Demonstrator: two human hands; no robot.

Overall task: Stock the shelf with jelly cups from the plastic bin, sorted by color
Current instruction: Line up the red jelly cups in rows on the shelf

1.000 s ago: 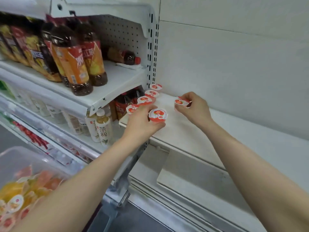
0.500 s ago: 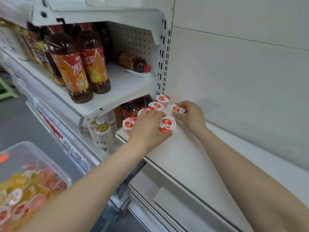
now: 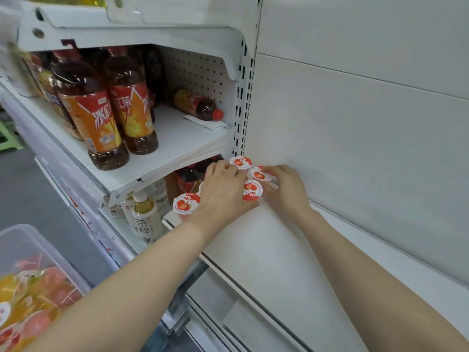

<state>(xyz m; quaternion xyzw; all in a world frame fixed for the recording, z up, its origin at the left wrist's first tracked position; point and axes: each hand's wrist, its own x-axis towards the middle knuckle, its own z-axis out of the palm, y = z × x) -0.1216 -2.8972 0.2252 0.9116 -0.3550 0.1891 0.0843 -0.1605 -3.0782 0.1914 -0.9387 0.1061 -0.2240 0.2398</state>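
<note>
Several red strawberry jelly cups stand at the left end of the white shelf. My left hand grips one cup by its side, and covers part of the row behind it. My right hand holds another cup next to the back wall. A third cup stands in the back corner and one more cup sits at the shelf's front edge. The clear plastic bin at lower left holds orange and red jelly cups.
Iced-tea bottles stand on the neighbouring shelf to the left, one bottle lying on its side at the back. Pale tea bottles sit on the shelf below. The white back wall rises right behind the cups.
Both hands have pushed their cups further back and left toward the corner, closer to the standing row. The camera has moved closer to the shelf.
</note>
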